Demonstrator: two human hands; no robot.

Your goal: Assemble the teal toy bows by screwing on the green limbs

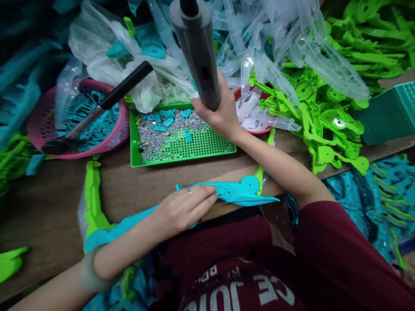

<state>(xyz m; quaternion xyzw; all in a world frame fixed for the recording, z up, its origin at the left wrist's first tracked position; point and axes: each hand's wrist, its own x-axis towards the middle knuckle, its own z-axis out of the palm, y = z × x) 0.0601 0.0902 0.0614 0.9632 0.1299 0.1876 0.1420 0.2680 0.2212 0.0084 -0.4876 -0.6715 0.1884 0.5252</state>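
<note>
My right hand [220, 113] is wrapped around a grey electric screwdriver [199, 56], raised above the green tray. Below it, my left hand [186, 206] rests over a long blue plastic part [240, 191] and holds it against the bench edge; its fingers are together and the thumb is hidden. Lime-green plastic legs [93, 196] join the blue part at both ends. My left hand and forearm cover its middle. The screwdriver's lower end is hidden by my right hand.
A green perforated tray [184, 157] holds loose screws and small blue pieces. Left of it, a hammer [106, 101] lies across a pink basket [121, 134] of blue parts. Green parts [324, 125], translucent plastic pieces [330, 65] and a red bowl [259, 131] crowd the back and right.
</note>
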